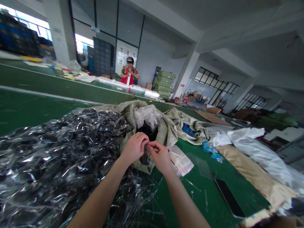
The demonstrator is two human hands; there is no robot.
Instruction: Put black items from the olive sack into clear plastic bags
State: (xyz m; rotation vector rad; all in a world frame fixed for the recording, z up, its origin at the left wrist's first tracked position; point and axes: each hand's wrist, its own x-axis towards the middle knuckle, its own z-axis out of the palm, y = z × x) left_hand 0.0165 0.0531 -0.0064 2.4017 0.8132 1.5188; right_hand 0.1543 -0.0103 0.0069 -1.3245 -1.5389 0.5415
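My left hand (136, 147) and my right hand (159, 154) meet at the middle of the view, fingertips pinched together on the top edge of a small clear bag (145, 158). Something dark sits inside this bag, which hangs between the hands. Just behind them lies an open grey-green sack (166, 128) with black items and crumpled clear plastic (147, 115) in its mouth. A large heap of dark items in clear bags (71, 152) spreads to the left of my left hand.
A stack of flat clear bags (180, 161) and a phone (229, 198) lie on the green table (199, 196) to the right. Brown paper (249, 171) and white sacks (256, 148) line the right side. Across the table, a person (129, 72) in red handles something white.
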